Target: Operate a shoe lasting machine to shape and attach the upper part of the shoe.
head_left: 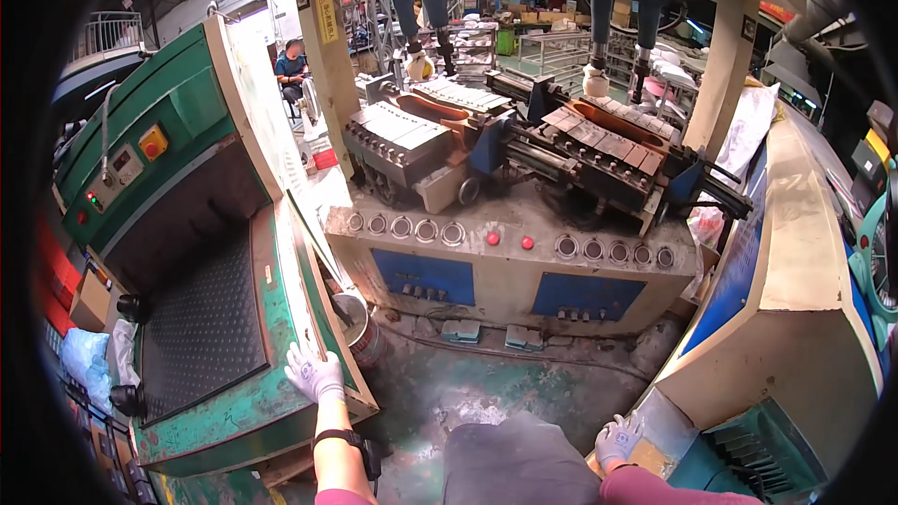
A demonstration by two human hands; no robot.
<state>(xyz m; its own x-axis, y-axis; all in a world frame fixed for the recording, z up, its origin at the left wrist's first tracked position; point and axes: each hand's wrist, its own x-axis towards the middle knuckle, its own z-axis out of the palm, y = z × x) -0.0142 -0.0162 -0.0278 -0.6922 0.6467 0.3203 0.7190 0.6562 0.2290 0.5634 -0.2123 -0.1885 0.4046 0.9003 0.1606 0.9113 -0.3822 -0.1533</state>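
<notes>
My left hand (315, 374), in a white glove, lies with its fingers apart on the front edge of the green machine (220, 423). A black band circles that wrist. My right hand (617, 440), also gloved, rests open at the lower right, fingers spread at the edge of a ledge beside the cream machine (786, 365). Near its fingertips lie a tan flat piece (650, 456) and a clear plastic sheet (667, 418). Neither hand holds anything that I can see.
Ahead stands a cream press machine (505, 292) with clamps and moulds (402, 126) on top. Two foot pedals (524, 338) and cables lie on the floor before it. A bucket (360, 332) stands beside the green machine. Another person (291, 67) sits far back left.
</notes>
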